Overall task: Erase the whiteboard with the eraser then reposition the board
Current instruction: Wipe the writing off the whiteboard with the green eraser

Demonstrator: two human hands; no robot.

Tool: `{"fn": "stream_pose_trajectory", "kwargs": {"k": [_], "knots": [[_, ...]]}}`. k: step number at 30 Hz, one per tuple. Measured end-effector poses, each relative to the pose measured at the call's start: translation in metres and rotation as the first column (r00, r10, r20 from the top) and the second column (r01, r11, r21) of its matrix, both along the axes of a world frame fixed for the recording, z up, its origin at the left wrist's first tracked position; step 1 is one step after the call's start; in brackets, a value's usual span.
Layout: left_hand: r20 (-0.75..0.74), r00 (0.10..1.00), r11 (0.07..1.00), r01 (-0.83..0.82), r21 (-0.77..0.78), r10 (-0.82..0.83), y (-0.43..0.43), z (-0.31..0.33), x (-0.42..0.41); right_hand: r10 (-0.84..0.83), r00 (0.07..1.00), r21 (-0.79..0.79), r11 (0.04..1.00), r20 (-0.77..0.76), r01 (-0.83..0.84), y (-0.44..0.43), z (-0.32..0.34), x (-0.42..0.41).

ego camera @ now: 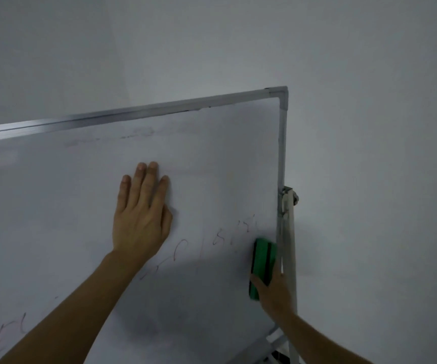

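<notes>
From the head camera, the whiteboard [212,153] stands tilted on its frame, its top right corner high against the grey wall [369,127]. The left hand [139,219] lies flat on the middle of the board, fingers straight and together, grasping nothing; I'd say it is braced there to keep the swivelling panel from rocking under the wiping. The right hand [272,290] grips the lower end of the green eraser [263,264], which is pressed against the board's surface just beside the right edge, next to the stand upright [289,245]. Thin pen marks [234,232] sit just left of and above the eraser, with more scrawl trailing down to the lower left corner [9,334] and a faint smear near the top rail. By my reckoning the erasing is partway through, and the repositioning is not yet begun.
</notes>
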State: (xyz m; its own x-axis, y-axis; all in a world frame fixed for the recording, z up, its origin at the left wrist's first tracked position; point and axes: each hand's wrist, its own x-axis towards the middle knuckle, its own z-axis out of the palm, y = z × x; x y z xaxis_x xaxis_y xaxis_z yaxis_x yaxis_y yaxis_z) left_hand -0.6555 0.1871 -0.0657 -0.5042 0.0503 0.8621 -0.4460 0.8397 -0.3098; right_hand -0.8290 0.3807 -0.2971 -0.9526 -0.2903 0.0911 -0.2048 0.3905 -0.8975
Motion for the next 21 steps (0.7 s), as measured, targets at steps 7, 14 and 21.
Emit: {"fn": "stream_pose_trajectory", "kwargs": {"k": [7, 14, 21], "knots": [[-0.013, 1.0, 1.0, -0.018, -0.003, 0.018, 0.0, -0.001, -0.002, -0.021, 0.989, -0.311, 0.95, -0.145, -0.025, -0.035, 0.076, -0.011], [-0.008, 0.999, 0.999, -0.04, -0.002, 0.04, 0.0, 0.0, -0.002, -0.049, 0.941, -0.326, 0.931, 0.334, 0.165, -0.038, 0.004, 0.009], [-0.01, 1.0, 0.999, -0.03, -0.011, 0.03, -0.001, 0.0, -0.002, 0.016, 0.976, -0.638, 0.759, 0.218, 0.129, -0.055, 0.083, -0.007]]}}
